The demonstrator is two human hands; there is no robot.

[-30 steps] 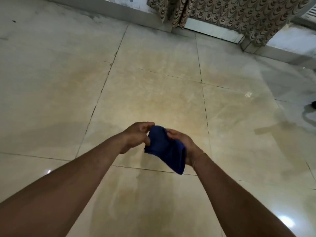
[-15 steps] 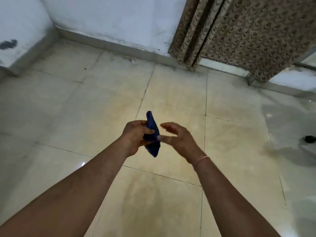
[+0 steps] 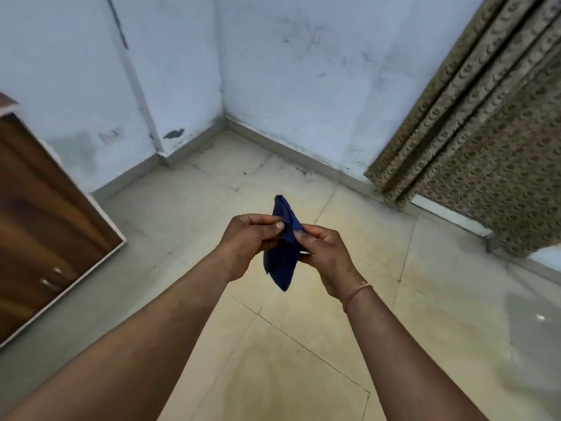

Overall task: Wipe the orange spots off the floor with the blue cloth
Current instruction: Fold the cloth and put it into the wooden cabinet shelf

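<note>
Left hand and right hand pinch the soft, folded blue cloth between them; glossy beige tiled floor below.

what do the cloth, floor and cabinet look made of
Cloth: soft dark blue fabric, matte, creased and drooping; weave unclear.
Floor: glossy beige tile, possibly stone or ceramic, with grout lines and glints.
Cabinet: brown wood-grain panel, likely laminate, with a pale edge.

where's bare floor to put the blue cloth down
Bare tile floor lies below and ahead of both hands, up to the wall corner. More lies right, below the patterned curtain. The left is tighter, along the wooden cabinet. The left hand and right hand hold the blue cloth in the air.
</note>
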